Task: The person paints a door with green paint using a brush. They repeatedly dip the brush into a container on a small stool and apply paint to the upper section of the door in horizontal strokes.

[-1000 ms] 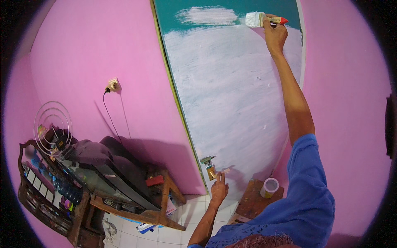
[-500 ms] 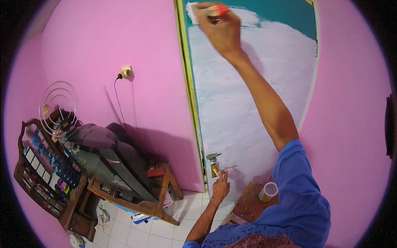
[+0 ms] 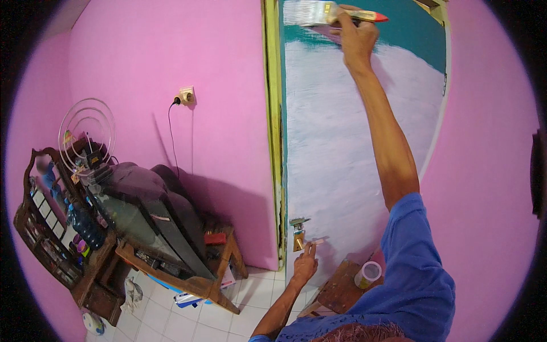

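High up, my right hand (image 3: 358, 39) is closed around the handle of a wide paintbrush (image 3: 310, 13), its red-tipped end pointing right. White paint coats the bristles, which lie against the upper left of a door (image 3: 342, 131). The door is whitish over most of its face, with dark teal across the top and streaky strokes at the border. Low on the door's left edge, my left hand (image 3: 306, 265) has its fingers hooked on the lever of the door handle (image 3: 300, 241). Part of the lever is hidden behind the fingers.
A wooden stool (image 3: 341, 285) bearing a clear plastic cup (image 3: 369, 273) stands close to the door's foot. To the left are an old television (image 3: 148, 222) on a wooden table (image 3: 213, 288), a ring antenna (image 3: 86, 137) and a mirrored dresser (image 3: 43, 211). A corded plug sits in a wall socket (image 3: 187, 96).
My right hand has moved a little right along the door's top with the brush, and its bristles show more fully. My left hand stays at the handle. The view has shifted slightly.
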Available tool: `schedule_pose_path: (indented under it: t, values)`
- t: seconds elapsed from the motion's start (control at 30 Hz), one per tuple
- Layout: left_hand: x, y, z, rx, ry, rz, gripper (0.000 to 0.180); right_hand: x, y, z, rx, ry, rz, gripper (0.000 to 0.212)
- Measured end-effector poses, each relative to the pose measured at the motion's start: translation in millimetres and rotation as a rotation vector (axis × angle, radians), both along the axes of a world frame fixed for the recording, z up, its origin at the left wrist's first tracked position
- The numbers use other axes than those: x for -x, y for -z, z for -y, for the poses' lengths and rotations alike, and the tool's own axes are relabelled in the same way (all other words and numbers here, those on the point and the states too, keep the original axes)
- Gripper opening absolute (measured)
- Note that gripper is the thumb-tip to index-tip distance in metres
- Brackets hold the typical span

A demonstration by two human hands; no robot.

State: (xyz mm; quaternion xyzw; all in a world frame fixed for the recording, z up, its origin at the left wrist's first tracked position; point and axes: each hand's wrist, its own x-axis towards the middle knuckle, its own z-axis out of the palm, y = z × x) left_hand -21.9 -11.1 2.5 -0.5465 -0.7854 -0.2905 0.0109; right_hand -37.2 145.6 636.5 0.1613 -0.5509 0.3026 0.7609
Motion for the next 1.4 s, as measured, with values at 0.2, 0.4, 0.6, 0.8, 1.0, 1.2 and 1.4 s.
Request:
schedule_pose_path:
  t: [0.2,0.4,0.6,0.8,1.0,1.2,1.4]
  values:
    - [-0.4,8.8,-1.1,0.018,-0.019,-0.006,0.076,-3.3,-10.6,20.3,-0.071,-0.135,0.013,0.019]
    - [1.9,7.4,-1.9,0.017,0.004,-0.018,0.079,0.5,-28.4,11.0,-0.097,-0.003,0.014,0.019]
    - [-0.8,4.3,1.6,-0.001,-0.009,-0.013,0.079,-6.5,-45.5,25.0,-0.097,-0.135,0.046,0.021]
    - [0.6,10.0,-1.7,-0.017,-0.001,-0.01,0.077,-0.4,-62.5,9.2,-0.017,0.085,0.072,0.025]
    - [-3.7,7.1,-0.5,-0.023,-0.028,0.01,0.073,3.0,-79.4,16.7,-0.095,-0.157,0.065,0.025]
    - [0.1,10.3,-3.3,-0.093,-0.019,-0.039,0.073,1.6,-90.7,-3.9,-0.047,0.05,-0.03,0.027]
    - [-3.9,11.6,-0.7,-0.048,-0.031,-0.01,0.073,6.2,-109.9,10.4,-0.091,-0.209,0.032,0.025]
